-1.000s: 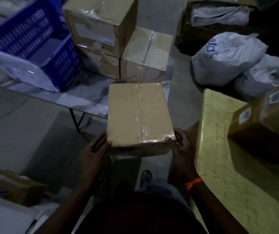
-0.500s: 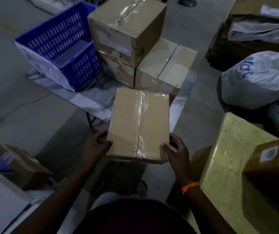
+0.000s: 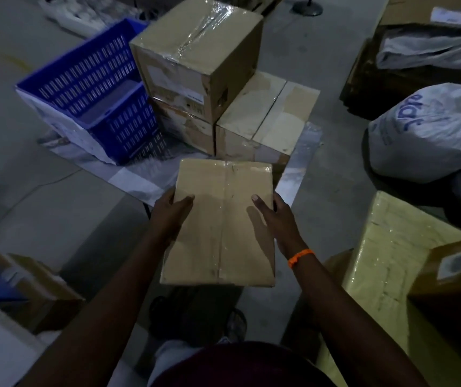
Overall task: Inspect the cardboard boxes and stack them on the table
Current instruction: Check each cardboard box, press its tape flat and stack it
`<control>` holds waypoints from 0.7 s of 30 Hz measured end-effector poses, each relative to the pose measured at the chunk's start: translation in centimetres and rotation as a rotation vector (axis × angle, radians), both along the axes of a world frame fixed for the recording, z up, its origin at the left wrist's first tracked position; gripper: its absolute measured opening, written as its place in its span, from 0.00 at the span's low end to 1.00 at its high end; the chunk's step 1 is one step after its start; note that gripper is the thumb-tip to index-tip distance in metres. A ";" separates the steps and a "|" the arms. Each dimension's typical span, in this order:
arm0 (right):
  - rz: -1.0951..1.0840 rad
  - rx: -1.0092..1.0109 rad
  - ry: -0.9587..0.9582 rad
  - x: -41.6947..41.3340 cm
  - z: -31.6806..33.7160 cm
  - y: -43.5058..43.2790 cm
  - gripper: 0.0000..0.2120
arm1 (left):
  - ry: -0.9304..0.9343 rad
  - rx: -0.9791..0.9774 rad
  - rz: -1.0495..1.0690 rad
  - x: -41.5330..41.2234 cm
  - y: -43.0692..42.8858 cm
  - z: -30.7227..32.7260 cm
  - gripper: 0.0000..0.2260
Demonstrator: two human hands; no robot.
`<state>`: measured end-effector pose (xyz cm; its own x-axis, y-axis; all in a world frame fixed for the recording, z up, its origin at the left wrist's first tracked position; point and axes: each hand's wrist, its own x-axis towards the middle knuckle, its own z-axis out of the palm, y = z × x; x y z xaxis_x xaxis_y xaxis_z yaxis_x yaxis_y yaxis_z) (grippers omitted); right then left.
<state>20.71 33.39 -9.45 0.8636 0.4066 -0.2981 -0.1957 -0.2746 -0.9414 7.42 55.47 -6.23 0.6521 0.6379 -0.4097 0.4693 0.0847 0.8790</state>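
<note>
The left hand [image 3: 172,212] and right hand [image 3: 275,219] now clasp the taped cardboard box [image 3: 223,227] further up its sides, apparently carrying it to the counter [image 3: 140,182].

An orange band [image 3: 301,257] is worn on the right wrist, just behind the right hand [image 3: 275,219], and the left forearm [image 3: 117,275] and right forearm [image 3: 335,297] are seen uncovered along their visible length. A dark maroon garment [image 3: 240,364] is noted over the torso at the lower edge of the view, with a pale trouser leg [image 3: 173,356] recorded next to it. Footwear is too dimly lit to be identified.
</note>
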 end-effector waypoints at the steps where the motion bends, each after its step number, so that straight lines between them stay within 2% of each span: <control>1: -0.019 0.028 -0.016 -0.6 0.4 0.0 0.22 | -0.029 0.020 0.033 -0.8 -0.4 0.4 0.18; 3: -0.064 0.098 -0.065 -1.8 1.4 -0.2 0.19 | -0.126 0.015 0.151 -2.1 -1.4 1.7 0.15; 6: -0.171 0.218 -0.143 -3.0 4.1 -0.3 0.15 | -0.269 -0.003 0.401 -3.4 -2.8 4.4 0.16; 8: -0.233 0.285 -0.193 -3.1 6.1 -0.5 0.08 | -0.379 -0.087 0.477 -3.7 -3.0 6.2 0.15; 9: -0.246 0.324 -0.200 -3.0 7.1 -0.5 0.09 | -0.433 -0.127 0.486 -3.7 -2.8 7.1 0.15; 11: -0.242 0.402 -0.157 -2.6 8.5 -0.3 0.13 | -0.485 -0.147 0.488 -3.4 -2.0 8.4 0.15; 14: -0.249 0.418 -0.099 -2.5 9.4 0.1 0.20 | -0.433 -0.156 0.498 -3.1 -1.3 7.9 0.12; 17: -0.281 0.366 -0.091 -3.1 8.4 -0.1 0.26 | -0.356 -0.219 0.380 -4.0 -1.8 5.7 0.18; 21: -0.298 0.288 -0.061 -4.0 6.4 -1.7 0.43 | -0.314 -0.246 0.232 -5.2 -2.8 4.5 0.28</control>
